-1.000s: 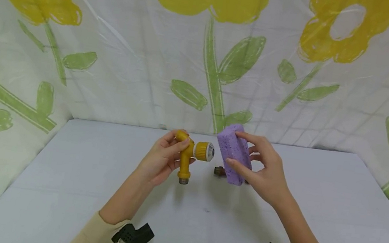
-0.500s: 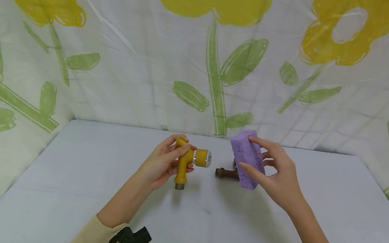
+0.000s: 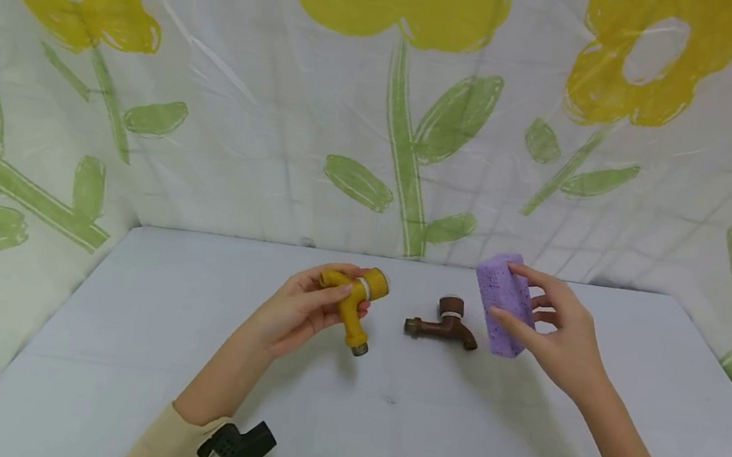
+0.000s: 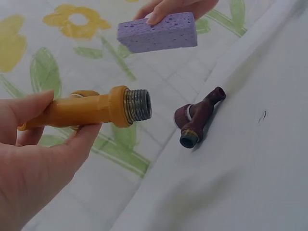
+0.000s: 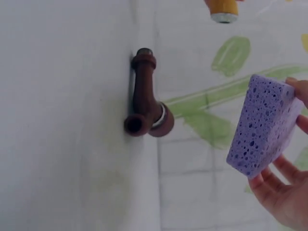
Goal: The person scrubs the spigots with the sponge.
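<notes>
My left hand (image 3: 305,310) grips a yellow tap (image 3: 352,306) by its body, above the table. The tap tilts, its threaded metal end pointing down and its ribbed knob up to the right; in the left wrist view that thread (image 4: 137,105) is plainly seen. My right hand (image 3: 558,334) pinches a purple porous sponge (image 3: 504,303) between thumb and fingers, held upright in the air. Between the two hands a brown tap (image 3: 441,330) lies on the table, touched by neither. The right wrist view shows the sponge (image 5: 262,125) apart from the brown tap (image 5: 144,91).
The white table (image 3: 379,433) runs back to a hanging sheet (image 3: 233,124) printed with yellow flowers and green leaves. Black curved pieces (image 3: 237,443) are fixed at both sleeve cuffs.
My right hand has moved right with the sponge, uncovering the brown tap. My left hand has turned the yellow tap, so its knob now points up and its threaded end swings right.
</notes>
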The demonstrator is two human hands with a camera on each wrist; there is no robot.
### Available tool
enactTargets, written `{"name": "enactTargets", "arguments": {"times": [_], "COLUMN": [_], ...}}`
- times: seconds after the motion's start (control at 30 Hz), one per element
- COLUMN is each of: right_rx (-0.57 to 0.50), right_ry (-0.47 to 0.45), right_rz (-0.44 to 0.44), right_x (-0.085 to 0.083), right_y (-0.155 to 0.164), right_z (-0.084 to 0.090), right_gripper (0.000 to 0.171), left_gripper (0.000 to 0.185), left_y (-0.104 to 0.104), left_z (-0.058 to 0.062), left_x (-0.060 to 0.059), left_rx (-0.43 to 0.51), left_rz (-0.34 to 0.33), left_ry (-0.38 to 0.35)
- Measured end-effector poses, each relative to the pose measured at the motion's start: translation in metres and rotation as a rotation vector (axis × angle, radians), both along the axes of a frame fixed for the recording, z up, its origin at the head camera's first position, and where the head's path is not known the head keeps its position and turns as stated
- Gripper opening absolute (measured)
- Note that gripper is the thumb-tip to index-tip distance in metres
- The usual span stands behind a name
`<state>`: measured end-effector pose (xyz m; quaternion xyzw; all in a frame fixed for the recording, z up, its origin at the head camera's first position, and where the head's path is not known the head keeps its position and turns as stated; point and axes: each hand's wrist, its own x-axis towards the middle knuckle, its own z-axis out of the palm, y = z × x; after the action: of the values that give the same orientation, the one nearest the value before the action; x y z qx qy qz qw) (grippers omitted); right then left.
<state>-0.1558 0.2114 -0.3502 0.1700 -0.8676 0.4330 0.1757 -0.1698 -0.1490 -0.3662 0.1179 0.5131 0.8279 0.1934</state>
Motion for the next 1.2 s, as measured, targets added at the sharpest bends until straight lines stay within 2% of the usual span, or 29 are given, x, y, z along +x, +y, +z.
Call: {"name": "enactTargets", "arguments": {"times": [0.13, 0.27, 0.4, 0.5, 0.67, 0.77, 0.83, 1.07, 1.2], "right_rx": [0.02, 0.028, 0.043, 0.055, 0.081, 0.102, 0.116, 0.187, 0.228], "right_ry": [-0.035, -0.085, -0.131, -0.145, -0.146, -0.153, -0.159, -0.187, -0.207], "right_rz": [-0.042, -0.07, -0.103, -0.123, -0.136, -0.147, -0.156, -0.191, -0.222], "right_x": [-0.002, -0.005, -0.008, -0.01, -0.015, -0.017, -0.019, -0.025, -0.027], "right_y": [0.012, 0.022, 0.031, 0.035, 0.039, 0.041, 0.042, 0.042, 0.043], "right_z": [-0.005, -0.011, -0.015, -0.019, -0.025, -0.028, -0.029, -0.036, -0.04], "right_gripper": [0.066, 0.064, 0.064, 0.063, 0.062, 0.061, 0.061, 0.062, 0.063], "left_gripper": [0.038, 0.038, 0.047, 0.052, 0.047, 0.042, 0.038, 0.028, 0.025], "left_y": [-0.007, -0.011, -0.014, -0.014, -0.017, -0.018, -0.018, -0.016, -0.012], "left_z": [-0.002, -0.005, -0.008, -0.009, -0.012, -0.013, -0.014, -0.021, -0.022], "left_x": [-0.002, -0.005, -0.01, -0.015, -0.022, -0.025, -0.027, -0.035, -0.04], "left_rx": [-0.038, -0.104, -0.247, -0.362, -0.494, -0.573, -0.639, -0.857, -0.942], "left_rz": [-0.051, -0.057, -0.008, 0.052, 0.141, 0.175, 0.192, 0.232, 0.207], "left_ry": [0.038, 0.083, 0.145, 0.162, 0.182, 0.222, 0.27, 0.556, 0.627]}}
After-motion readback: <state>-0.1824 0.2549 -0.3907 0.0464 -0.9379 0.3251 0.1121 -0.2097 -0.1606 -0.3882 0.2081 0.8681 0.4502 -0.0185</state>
